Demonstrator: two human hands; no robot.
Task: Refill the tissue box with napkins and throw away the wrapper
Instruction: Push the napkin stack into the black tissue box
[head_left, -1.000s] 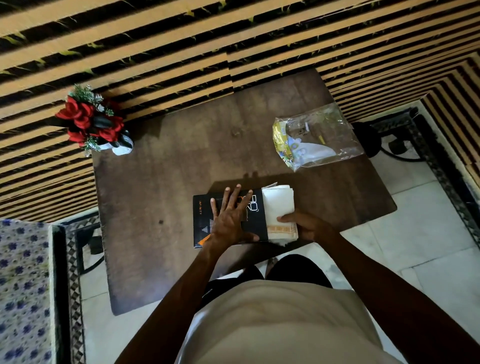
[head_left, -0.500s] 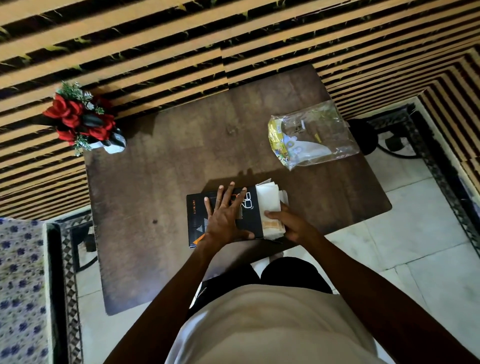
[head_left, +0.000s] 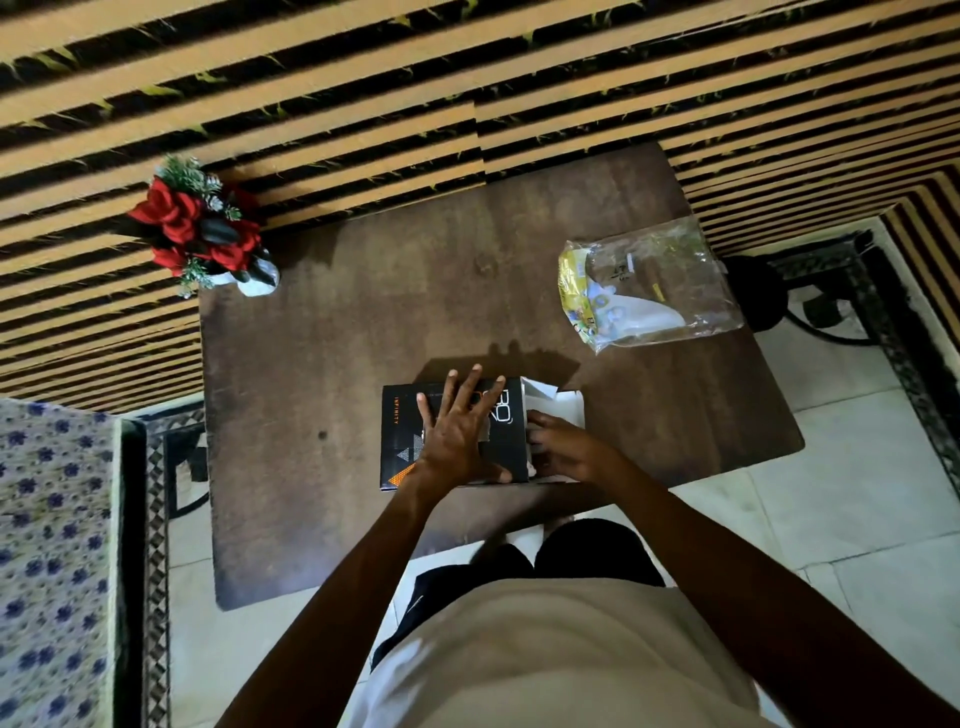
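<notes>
A black tissue box (head_left: 402, 439) lies flat near the front edge of the brown table (head_left: 337, 332). My left hand (head_left: 460, 431) presses flat on its top with fingers spread. At the box's open right end, white flaps (head_left: 558, 402) stick out, and my right hand (head_left: 563, 449) pushes against the end, fingers curled at the opening. The white napkins are almost wholly inside the box; only a sliver shows by my fingers. The clear plastic wrapper (head_left: 652, 283), with yellow print at its left side, lies crumpled at the table's back right.
A small white pot of red flowers (head_left: 200, 228) stands at the table's back left corner. A striped orange-and-black wall runs behind. A blue-patterned cushion (head_left: 52, 561) is at the left; pale floor tiles lie to the right.
The stack of napkins that stuck out of the box's right end has slid into the box under my right hand. My left hand has stayed flat on the box.
</notes>
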